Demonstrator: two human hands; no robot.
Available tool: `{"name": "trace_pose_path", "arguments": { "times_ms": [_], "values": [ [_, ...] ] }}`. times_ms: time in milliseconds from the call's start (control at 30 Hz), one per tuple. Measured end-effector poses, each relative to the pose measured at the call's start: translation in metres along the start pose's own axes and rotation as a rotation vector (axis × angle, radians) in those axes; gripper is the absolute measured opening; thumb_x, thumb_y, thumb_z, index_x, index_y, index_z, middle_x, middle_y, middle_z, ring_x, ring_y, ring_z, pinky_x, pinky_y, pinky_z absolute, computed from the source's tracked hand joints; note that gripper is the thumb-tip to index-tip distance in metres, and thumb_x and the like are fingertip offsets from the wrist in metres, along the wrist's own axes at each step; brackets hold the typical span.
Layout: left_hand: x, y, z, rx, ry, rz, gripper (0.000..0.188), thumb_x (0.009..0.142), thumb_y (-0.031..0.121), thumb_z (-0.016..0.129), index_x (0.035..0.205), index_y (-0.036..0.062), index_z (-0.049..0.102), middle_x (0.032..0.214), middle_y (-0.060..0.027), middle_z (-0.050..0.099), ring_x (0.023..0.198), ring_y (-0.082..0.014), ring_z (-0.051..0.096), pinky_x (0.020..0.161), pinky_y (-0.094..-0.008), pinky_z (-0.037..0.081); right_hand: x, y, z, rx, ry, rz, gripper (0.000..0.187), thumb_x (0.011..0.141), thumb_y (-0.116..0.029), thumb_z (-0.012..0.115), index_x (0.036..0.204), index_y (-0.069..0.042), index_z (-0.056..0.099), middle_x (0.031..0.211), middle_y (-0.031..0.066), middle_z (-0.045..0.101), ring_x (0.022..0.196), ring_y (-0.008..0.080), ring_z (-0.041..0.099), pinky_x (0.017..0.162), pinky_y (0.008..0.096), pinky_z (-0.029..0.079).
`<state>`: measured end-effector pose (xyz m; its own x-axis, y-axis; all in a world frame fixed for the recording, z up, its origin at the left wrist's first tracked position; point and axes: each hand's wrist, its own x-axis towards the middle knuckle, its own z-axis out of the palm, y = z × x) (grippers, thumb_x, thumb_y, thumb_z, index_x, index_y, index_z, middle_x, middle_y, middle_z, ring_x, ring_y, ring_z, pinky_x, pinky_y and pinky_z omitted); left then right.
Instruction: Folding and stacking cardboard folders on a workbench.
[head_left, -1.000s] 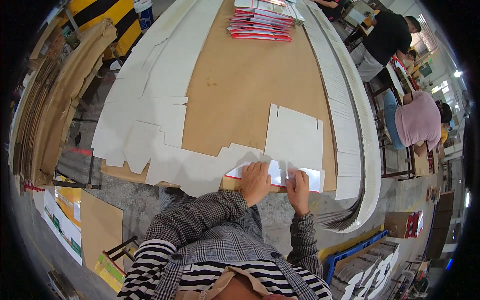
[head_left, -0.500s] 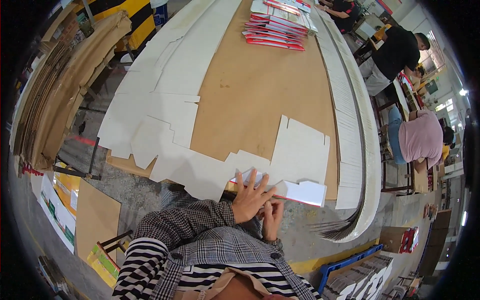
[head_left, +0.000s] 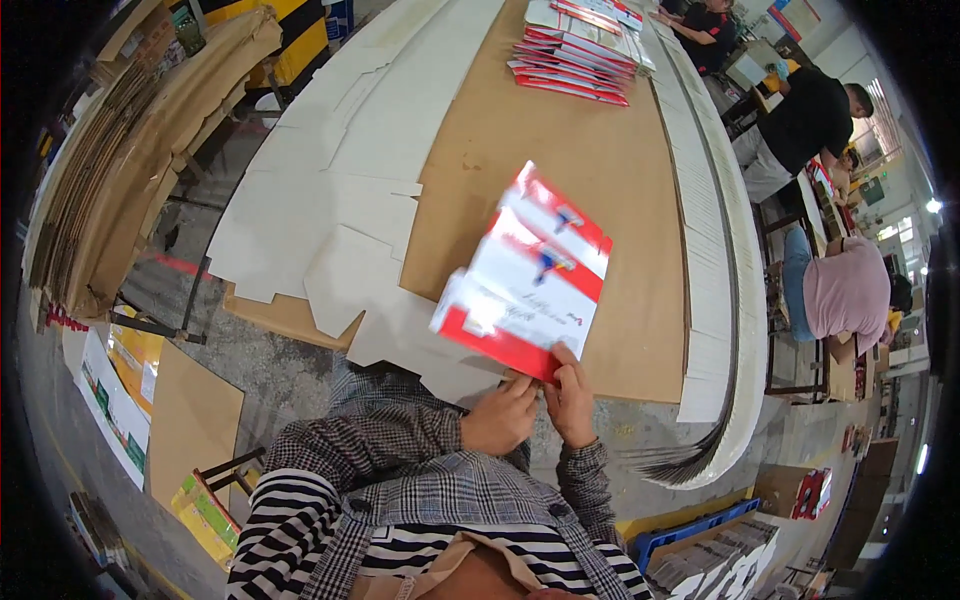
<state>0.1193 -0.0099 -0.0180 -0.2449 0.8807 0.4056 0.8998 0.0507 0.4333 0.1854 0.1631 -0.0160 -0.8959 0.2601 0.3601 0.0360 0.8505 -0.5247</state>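
A folded cardboard carton point(head_left: 535, 285), red and white with blue print, is lifted at a tilt over the near part of the table, printed face toward me. My right hand point(head_left: 572, 405) pinches its lower right edge, thumb and fingers closed on the red border. Just to the left, my left hand point(head_left: 498, 415) is closed with its fingertips at the carton's lower edge. Blank white die-cut carton sheets point(head_left: 345, 270) lie overlapped along the table's left side, some next to my left hand.
A stack of red-and-white folded cartons point(head_left: 575, 65) rests at the far end of the brown tabletop point(head_left: 630, 330). A long row of overlapped white sheets point(head_left: 715, 250) borders the right side. Flattened brown cardboard point(head_left: 120, 190) stands at left. Several people work at right.
The carton, lying white side up under my spread left hand, has been raised and turned printed side up. My left hand has closed at its edge, and my right hand now pinches it.
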Motion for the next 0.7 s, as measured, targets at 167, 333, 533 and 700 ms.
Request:
{"name": "trace_pose_path", "arguments": {
  "times_ms": [167, 333, 533, 700],
  "values": [
    [-0.060, -0.025, -0.009, -0.184, 0.005, 0.166, 0.053, 0.071, 0.020, 0.079, 0.120, 0.0087, 0.064, 0.126, -0.0144, 0.059, 0.129, -0.0371, 0.047, 0.106, -0.0434, 0.043, 0.000, 0.037, -0.021, 0.241, -0.223, -0.035, 0.034, 0.071, 0.005, 0.079, 0.091, -0.001, 0.051, 0.125, 0.0178, 0.063, 0.124, 0.0366, 0.056, 0.099, 0.0441, 0.048],
    [-0.085, -0.054, -0.095, 0.232, -0.055, -0.389, 0.061, 0.074, 0.009, 0.065, 0.134, 0.0129, 0.052, 0.144, -0.0157, 0.040, 0.136, -0.0366, 0.036, 0.115, -0.0635, 0.013, -0.006, 0.087, -0.081, 0.196, -0.339, 0.116, 0.027, 0.069, 0.011, 0.072, 0.083, -0.002, 0.053, 0.128, 0.0172, 0.060, 0.128, 0.0356, 0.053, 0.102, 0.0415, 0.045],
    [-0.101, -0.087, -0.109, 0.203, -0.123, -0.438, 0.040, 0.072, 0.011, 0.065, 0.111, 0.0085, 0.062, 0.111, -0.0118, 0.060, 0.113, -0.0318, 0.055, 0.099, -0.0467, 0.043, -0.008, 0.046, -0.071, 0.161, -0.409, -0.118, 0.038, 0.068, 0.010, 0.064, 0.096, -0.015, 0.069, 0.135, 0.0169, 0.055, 0.132, 0.0393, 0.047, 0.107, 0.0530, 0.038],
    [-0.051, -0.104, -0.155, -0.001, -0.551, -0.677, 0.034, 0.077, 0.011, 0.068, 0.109, 0.0048, 0.061, 0.098, -0.0119, 0.061, 0.100, -0.0305, 0.057, 0.084, -0.0429, 0.048, -0.024, 0.036, -0.047, -0.267, -0.382, -0.163, 0.073, 0.062, 0.007, 0.063, 0.125, -0.028, 0.068, 0.156, 0.0152, 0.033, 0.144, 0.0412, 0.028, 0.116, 0.0550, 0.020]
  ]
}}
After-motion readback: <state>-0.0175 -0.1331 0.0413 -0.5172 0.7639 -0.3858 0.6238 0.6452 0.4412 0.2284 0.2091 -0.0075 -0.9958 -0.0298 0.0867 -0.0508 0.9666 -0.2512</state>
